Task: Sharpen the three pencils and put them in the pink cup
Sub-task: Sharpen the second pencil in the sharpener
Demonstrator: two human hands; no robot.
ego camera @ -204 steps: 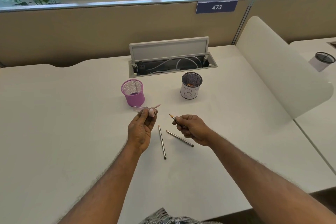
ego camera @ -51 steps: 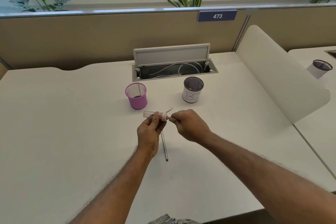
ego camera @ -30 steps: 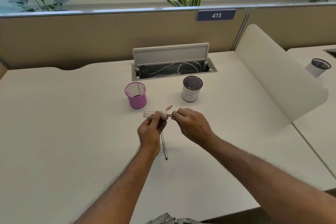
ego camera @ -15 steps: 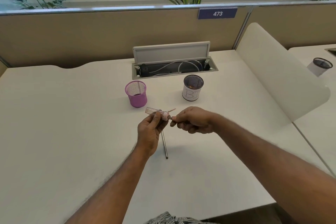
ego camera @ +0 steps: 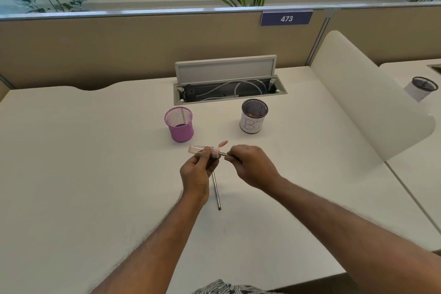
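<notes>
— What is seen at the left of the bench [ego camera: 95, 174]?
— A pink cup [ego camera: 179, 124] of fine mesh is stood upright, well behind the hands. Whether anything is held inside it cannot be told.
— And just to the right of it?
— A sharpener [ego camera: 201, 149] is held level above the bench, nearer than the pink cup and apart from it. It is made up of a clear tube with a pale pink collar at its right end, and a small pink flap is raised from that collar. It is pinched by the left hand [ego camera: 196, 172], whose fingers [ego camera: 207, 153] are curled round the tube.
— Where are the pencils found?
— One grey pencil [ego camera: 216, 192] is laid flat on the bench below the left hand, its far end hidden by that hand. A second pencil [ego camera: 223, 154] is set with its tip in the sharpener's collar. Only a short stretch of it is shown between the collar and the right hand [ego camera: 253, 167], and the rest is covered. A third cannot be made out.
— How are the right fingers [ego camera: 232, 151] set?
— They are clenched on the second pencil, with the back of the hand turned up, close beside the left hand.
— Further right?
— A white cup [ego camera: 253, 117] with a dark mesh rim, marked "BI", is stood upright, apart from the pink cup.
</notes>
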